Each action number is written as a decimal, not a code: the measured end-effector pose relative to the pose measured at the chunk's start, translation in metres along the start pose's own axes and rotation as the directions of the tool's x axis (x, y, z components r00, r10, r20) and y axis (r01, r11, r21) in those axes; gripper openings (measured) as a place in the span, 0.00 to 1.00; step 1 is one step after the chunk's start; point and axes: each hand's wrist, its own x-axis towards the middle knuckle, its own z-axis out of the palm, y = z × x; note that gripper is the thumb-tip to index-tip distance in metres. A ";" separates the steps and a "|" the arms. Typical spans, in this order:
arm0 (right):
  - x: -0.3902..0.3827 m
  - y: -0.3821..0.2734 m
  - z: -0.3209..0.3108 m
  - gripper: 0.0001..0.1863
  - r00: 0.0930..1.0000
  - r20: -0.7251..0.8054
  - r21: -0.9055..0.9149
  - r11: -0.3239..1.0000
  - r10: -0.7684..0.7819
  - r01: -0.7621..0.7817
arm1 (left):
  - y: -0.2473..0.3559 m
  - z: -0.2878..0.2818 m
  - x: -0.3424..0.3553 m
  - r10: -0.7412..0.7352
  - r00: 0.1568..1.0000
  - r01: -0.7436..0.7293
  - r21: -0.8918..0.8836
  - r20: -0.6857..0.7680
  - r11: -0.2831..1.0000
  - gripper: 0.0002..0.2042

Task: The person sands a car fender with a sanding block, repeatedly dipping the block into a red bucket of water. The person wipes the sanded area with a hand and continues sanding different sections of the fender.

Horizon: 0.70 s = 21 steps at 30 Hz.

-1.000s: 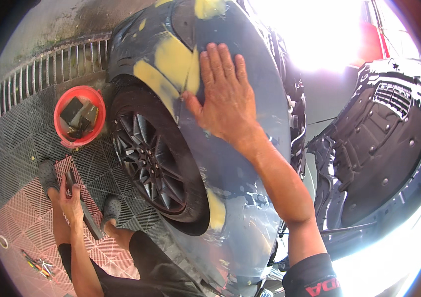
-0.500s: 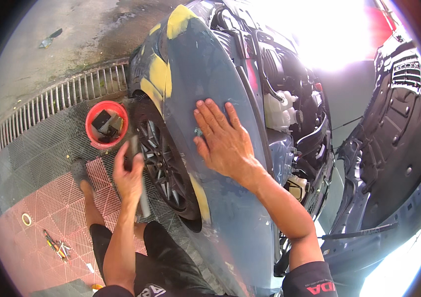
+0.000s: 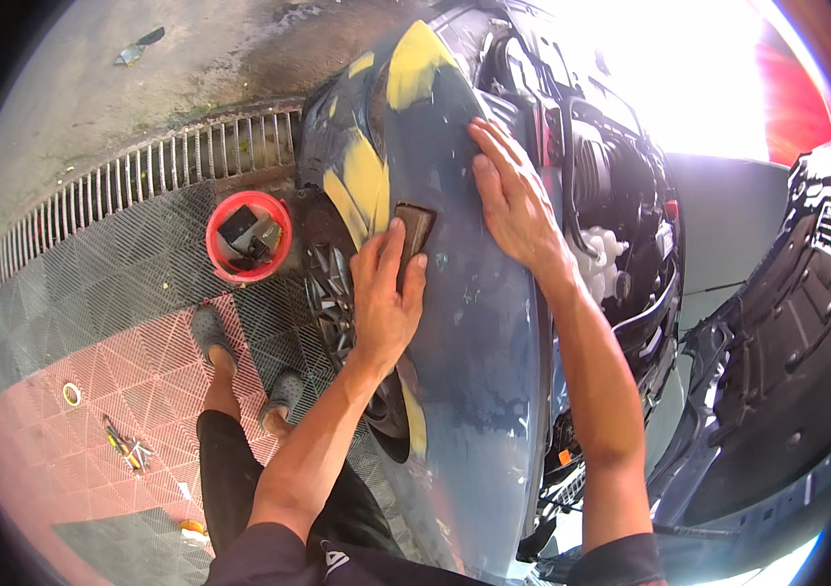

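Before me stretches a blue-grey car fender (image 3: 479, 322) with patches of yellow filler (image 3: 362, 181) above the wheel (image 3: 328, 283). My left hand (image 3: 386, 298) grips a dark brown sanding block (image 3: 417, 227), which rests on the fender beside the yellow patch. The block's underside is hidden against the panel. Further right, my right hand (image 3: 516, 200) lies with outstretched fingers on the fender's upper edge, next to the engine bay (image 3: 591, 176); nothing is in it.
A red bucket (image 3: 287, 262) with dark blocks or pads inside stands left of the wheel. Behind it runs a metal drain grate (image 3: 157, 161). A tape roll (image 3: 72, 395) and several hand tools (image 3: 125, 447) lie on the tiled floor mat. The raised hood (image 3: 767, 361) is at right.
My left hand has brought the sanding block from beside the wheel up onto the fender. My right hand has slid further along the fender, toward its engine-side edge. The view has shifted.
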 end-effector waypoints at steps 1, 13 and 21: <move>0.001 -0.001 0.002 0.25 1.000 0.006 0.002 1.000 0.020 -0.020 | -0.006 0.005 0.028 0.007 1.000 -0.007 -0.007 0.001 1.000 0.26; 0.006 -0.004 -0.011 0.26 0.987 0.039 0.105 0.981 0.158 -0.161 | 0.010 0.009 0.039 0.003 0.993 -0.005 0.013 0.117 1.000 0.28; 0.004 -0.005 -0.003 0.26 0.981 0.034 0.163 0.968 0.189 -0.192 | -0.003 0.020 0.103 -0.139 0.990 0.140 -0.080 0.015 0.987 0.29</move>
